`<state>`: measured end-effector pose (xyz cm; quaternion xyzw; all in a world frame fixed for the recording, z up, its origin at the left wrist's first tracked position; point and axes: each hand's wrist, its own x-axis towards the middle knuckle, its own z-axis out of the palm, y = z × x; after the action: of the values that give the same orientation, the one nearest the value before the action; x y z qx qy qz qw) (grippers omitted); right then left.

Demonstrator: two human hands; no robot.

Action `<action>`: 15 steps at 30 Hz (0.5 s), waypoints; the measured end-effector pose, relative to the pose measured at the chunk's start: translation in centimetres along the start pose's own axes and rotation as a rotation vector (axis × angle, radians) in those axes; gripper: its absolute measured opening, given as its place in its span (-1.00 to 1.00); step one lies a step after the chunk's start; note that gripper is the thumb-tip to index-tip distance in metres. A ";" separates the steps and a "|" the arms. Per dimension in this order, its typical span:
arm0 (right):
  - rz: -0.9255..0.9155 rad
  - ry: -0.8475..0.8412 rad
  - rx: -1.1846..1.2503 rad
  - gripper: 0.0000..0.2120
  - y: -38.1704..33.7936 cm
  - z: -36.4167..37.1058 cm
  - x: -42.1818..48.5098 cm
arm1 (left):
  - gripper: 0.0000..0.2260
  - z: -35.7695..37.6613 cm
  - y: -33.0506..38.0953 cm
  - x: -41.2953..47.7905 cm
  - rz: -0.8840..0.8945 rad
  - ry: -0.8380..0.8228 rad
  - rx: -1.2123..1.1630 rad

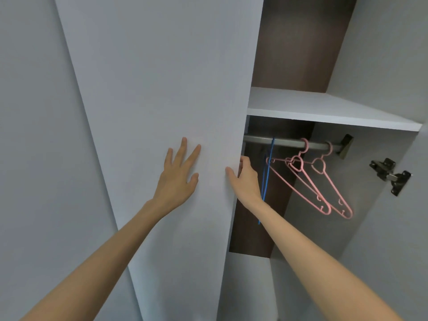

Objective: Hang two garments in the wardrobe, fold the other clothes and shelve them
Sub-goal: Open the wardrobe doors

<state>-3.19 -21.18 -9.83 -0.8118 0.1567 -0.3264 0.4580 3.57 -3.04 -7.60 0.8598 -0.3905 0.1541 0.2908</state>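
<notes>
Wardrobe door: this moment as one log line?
left hand flat on door | right hand grips door edge | hangers bare on rail

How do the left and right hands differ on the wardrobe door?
The left hand lies flat on the wardrobe door, fingers straight and spread; the right hand curls round its free edge, thumb in front. The left hand's fingers all show; the right hand's fingers are partly hidden behind the edge. Both touch the same door.

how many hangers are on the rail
3: two pink hangers toward the rail's right end, one blue hanger left of them by the door edge. The door hides the rail's left part, so more are possible.
</notes>
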 end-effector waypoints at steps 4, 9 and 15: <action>-0.070 -0.016 -0.067 -0.64 1.0 -0.8 0.3 | -0.39 0.2 0.3 -0.3 -0.018 0.002 -0.053; -0.137 -0.073 -0.077 -0.69 0.8 -1.8 -0.4 | -0.47 0.2 1.2 -1.3 -0.030 0.023 -0.155; -0.293 -0.088 -0.119 -0.74 -0.6 -2.3 -4.4 | -0.54 -1.2 2.5 -4.2 -0.111 0.051 -0.298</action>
<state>-8.02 -19.89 -10.23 -0.8653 0.0354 -0.3441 0.3628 -1.11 -1.16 -7.84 0.8231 -0.3536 0.1000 0.4329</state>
